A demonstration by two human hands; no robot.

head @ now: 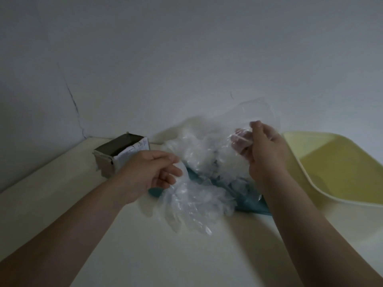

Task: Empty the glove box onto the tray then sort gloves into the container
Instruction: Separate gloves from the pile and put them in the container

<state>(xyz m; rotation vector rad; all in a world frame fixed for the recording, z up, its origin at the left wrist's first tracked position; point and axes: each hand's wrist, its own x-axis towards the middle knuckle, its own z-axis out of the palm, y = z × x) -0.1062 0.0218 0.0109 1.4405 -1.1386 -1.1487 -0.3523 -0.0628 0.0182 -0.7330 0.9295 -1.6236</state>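
Note:
A heap of clear plastic gloves (203,162) lies on a teal tray (251,206), mostly covering it and spilling over its front edge onto the table. My left hand (153,172) pinches one clear glove (186,206) at the heap's left side. My right hand (263,146) grips another clear glove (255,112), lifted above the heap, with its film wrapped over my fingers. The opened cardboard glove box (116,156) stands to the left, behind my left hand. A pale yellow container (339,166) sits at the right.
The cream table top (145,245) meets a white wall at the back and on the left. The yellow container reaches the frame's right edge.

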